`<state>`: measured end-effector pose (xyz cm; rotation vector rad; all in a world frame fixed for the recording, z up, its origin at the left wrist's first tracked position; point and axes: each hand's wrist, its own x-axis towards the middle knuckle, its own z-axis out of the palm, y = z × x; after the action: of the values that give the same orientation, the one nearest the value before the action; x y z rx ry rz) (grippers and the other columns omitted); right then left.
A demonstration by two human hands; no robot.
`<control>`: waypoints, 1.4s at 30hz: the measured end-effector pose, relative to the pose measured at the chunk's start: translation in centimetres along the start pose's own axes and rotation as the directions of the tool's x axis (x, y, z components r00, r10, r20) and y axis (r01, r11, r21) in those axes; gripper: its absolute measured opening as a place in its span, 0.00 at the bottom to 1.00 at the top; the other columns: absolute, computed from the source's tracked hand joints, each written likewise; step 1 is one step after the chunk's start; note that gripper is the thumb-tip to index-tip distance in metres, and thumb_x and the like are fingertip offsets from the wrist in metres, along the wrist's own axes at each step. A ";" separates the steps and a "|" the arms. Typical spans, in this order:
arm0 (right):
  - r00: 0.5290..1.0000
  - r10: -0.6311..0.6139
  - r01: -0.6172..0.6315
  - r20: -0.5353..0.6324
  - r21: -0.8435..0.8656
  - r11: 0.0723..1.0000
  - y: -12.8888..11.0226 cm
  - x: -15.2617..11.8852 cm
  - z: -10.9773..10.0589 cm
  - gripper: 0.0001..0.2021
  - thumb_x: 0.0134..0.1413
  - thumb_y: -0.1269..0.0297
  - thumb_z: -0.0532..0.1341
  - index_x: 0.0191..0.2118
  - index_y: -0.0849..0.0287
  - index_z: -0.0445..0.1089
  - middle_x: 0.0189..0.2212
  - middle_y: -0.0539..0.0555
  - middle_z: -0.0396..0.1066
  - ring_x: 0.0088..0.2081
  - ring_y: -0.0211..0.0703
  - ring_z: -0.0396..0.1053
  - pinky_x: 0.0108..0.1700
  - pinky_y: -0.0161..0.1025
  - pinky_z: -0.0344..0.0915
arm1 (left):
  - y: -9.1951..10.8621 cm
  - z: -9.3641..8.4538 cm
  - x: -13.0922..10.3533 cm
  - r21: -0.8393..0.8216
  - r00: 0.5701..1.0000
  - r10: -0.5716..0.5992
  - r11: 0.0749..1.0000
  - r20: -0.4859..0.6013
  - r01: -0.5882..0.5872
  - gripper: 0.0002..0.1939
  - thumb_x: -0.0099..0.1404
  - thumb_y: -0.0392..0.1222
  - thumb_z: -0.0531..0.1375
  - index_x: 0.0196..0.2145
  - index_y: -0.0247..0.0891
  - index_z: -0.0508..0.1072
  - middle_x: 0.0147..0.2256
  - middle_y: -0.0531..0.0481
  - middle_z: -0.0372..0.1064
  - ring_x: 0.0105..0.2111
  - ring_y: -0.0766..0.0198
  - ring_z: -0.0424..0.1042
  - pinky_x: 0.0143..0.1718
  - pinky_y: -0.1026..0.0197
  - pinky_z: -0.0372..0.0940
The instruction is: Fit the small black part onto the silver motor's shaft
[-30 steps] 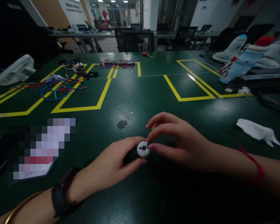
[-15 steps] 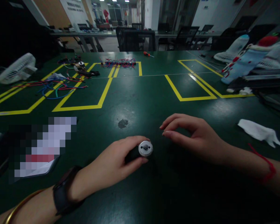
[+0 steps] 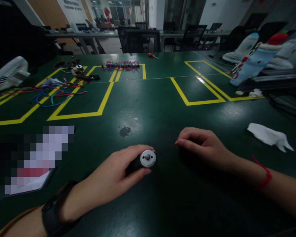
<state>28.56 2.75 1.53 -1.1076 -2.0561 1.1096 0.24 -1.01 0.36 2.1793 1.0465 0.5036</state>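
My left hand [image 3: 118, 171] is wrapped round a small electric motor [image 3: 148, 158], thumb on the near side and fingers on the far side. The motor's round silver end faces up, showing a short central shaft and two dark holes; its body is mostly hidden by the hand and shadow. To the right, apart from the motor, my right hand [image 3: 203, 144] is low over the green table [image 3: 148, 115]. Its thumb and fingertips are brought together in a pinch. Anything between those tips is hidden or too small to make out.
A phone-like flat object [image 3: 39, 164], partly blurred, lies left. White tissue [image 3: 270, 135] lies right. Farther back are loose wires [image 3: 56, 92], a bundle of wired parts [image 3: 120, 65], an orange screwdriver [image 3: 151, 55], yellow tape outlines [image 3: 204, 102], a white fan [image 3: 8, 74] and a snowman figure [image 3: 255, 64].
My right hand's thumb and fingers have closed together, and the hand sits slightly lower. My left hand keeps hold of the motor. The whole view has shifted a little.
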 end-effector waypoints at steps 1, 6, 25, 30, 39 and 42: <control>1.000 -0.006 0.006 0.000 -0.009 1.000 0.0 0.0 0.0 0.09 0.61 0.59 0.60 0.35 0.59 0.74 0.32 0.52 0.72 0.34 0.40 0.70 0.37 0.37 0.67 | 0.0 0.0 0.0 -0.002 1.000 0.001 1.000 0.001 -0.001 0.20 0.68 0.41 0.59 0.56 0.48 0.63 0.52 0.52 0.69 0.49 0.60 0.71 0.51 0.59 0.66; 0.999 -0.033 0.033 0.011 -0.020 0.999 0.0 0.0 0.0 0.09 0.61 0.61 0.61 0.35 0.59 0.74 0.32 0.52 0.72 0.34 0.40 0.70 0.37 0.37 0.67 | 0.0 0.0 -0.1 -0.003 1.000 -0.010 1.000 0.008 0.010 0.21 0.68 0.40 0.60 0.57 0.50 0.62 0.53 0.54 0.69 0.50 0.61 0.70 0.52 0.60 0.65; 0.983 0.087 -0.062 -0.163 0.153 0.986 1.2 0.2 0.5 0.14 0.60 0.60 0.62 0.50 0.55 0.69 0.45 0.55 0.72 0.44 0.44 0.71 0.44 0.42 0.69 | 0.1 0.0 0.1 -0.020 1.000 -0.005 1.000 0.010 0.005 0.20 0.67 0.39 0.59 0.56 0.47 0.63 0.53 0.51 0.69 0.50 0.59 0.70 0.52 0.57 0.65; 0.992 -0.083 0.099 0.095 -0.184 0.978 -0.5 1.0 0.9 0.08 0.58 0.65 0.62 0.44 0.57 0.73 0.45 0.56 0.70 0.47 0.45 0.69 0.50 0.45 0.67 | 0.2 0.1 0.2 -0.018 1.000 0.005 1.000 -0.004 -0.005 0.19 0.67 0.39 0.59 0.55 0.46 0.64 0.51 0.51 0.70 0.48 0.58 0.71 0.50 0.57 0.66; 0.934 -0.350 0.351 0.072 -0.360 0.864 -4.9 2.1 3.4 0.06 0.56 0.62 0.65 0.39 0.54 0.76 0.53 0.57 0.68 0.53 0.52 0.65 0.54 0.52 0.58 | 0.1 0.2 0.1 -0.025 1.000 0.019 0.999 -0.024 -0.020 0.17 0.67 0.38 0.59 0.53 0.45 0.65 0.49 0.50 0.71 0.45 0.58 0.73 0.47 0.57 0.67; 0.924 -0.376 0.373 0.069 -0.375 0.848 -5.5 2.6 3.3 0.03 0.55 0.62 0.65 0.35 0.54 0.76 0.51 0.55 0.69 0.53 0.52 0.65 0.54 0.53 0.57 | 0.1 0.2 0.1 -0.035 1.000 0.013 0.999 -0.014 -0.014 0.18 0.67 0.39 0.59 0.54 0.44 0.65 0.49 0.49 0.71 0.45 0.57 0.73 0.48 0.56 0.67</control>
<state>22.55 1.87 4.80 -0.8146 -2.4146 0.5212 0.49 -1.09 0.26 2.1562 1.0234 0.5394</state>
